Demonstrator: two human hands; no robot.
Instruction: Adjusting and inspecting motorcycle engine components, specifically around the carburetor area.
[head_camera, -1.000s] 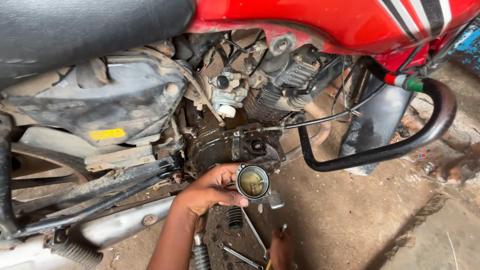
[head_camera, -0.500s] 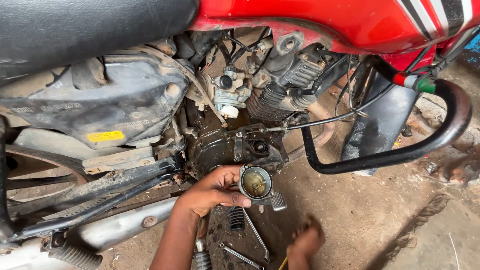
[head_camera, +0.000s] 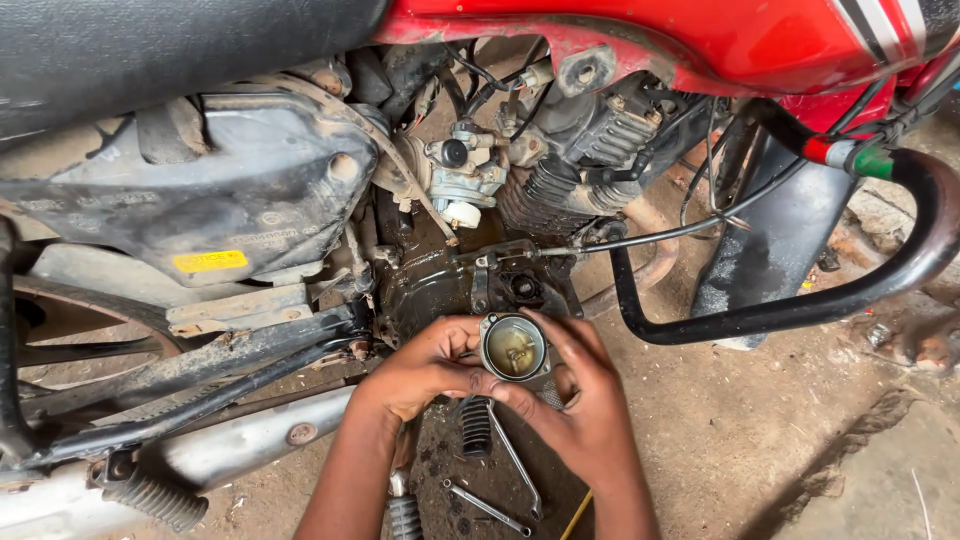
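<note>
Risen from below, the right hand (head_camera: 580, 410) now joins the left hand (head_camera: 425, 365) on the round metal carburetor bowl (head_camera: 513, 347). Both grip it just below the dark greasy engine casing (head_camera: 440, 285).

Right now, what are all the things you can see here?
Motorcycle: one, red tank, black seat, fills the top.
Engine: one, grey and grimy, centre.
Crash bar: one, black, right.
Exhaust pipe: one, silver, lower left.
Spanners: two, metal, on the ground below the hands.
Round metal cup: one, silvery with dirty inside, held in both hands.
Left hand: holds the cup's left side.
Right hand: holds its right side.
</note>
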